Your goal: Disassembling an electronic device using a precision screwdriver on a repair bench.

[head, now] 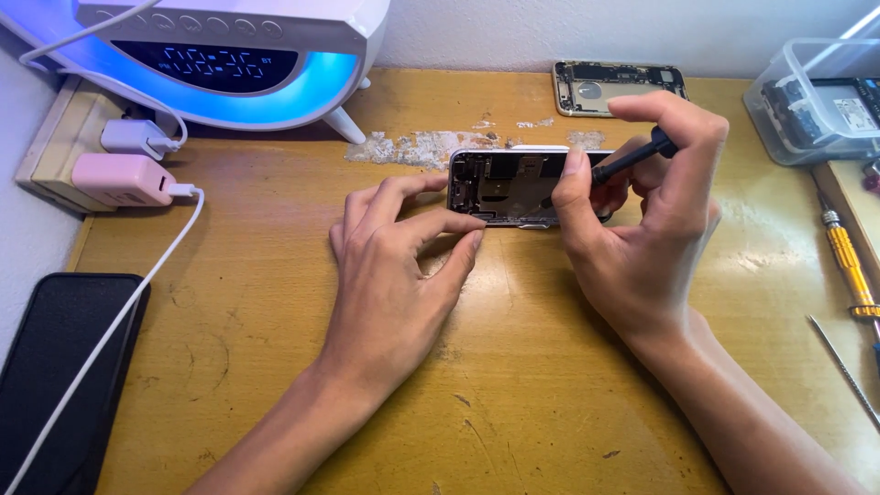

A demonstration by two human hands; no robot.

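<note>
An opened phone body (507, 186) with its insides showing lies on the wooden desk (513, 367), long side toward me. My left hand (396, 266) rests on the desk and pinches the phone's left end between thumb and fingers. My right hand (646, 215) covers the phone's right end and is shut on a thin black screwdriver (632, 158), whose tip points down into the phone. The tip itself is hidden behind my index finger.
A second, gold phone shell (616, 86) lies at the back. A clear plastic box (816, 96) with parts stands at the right, with a yellow-handled screwdriver (847, 261) and a thin metal tool (843, 367) nearby. At left are a glowing clock lamp (229, 55), plugged chargers (124, 179), a white cable (110, 330) and a black phone (60, 376).
</note>
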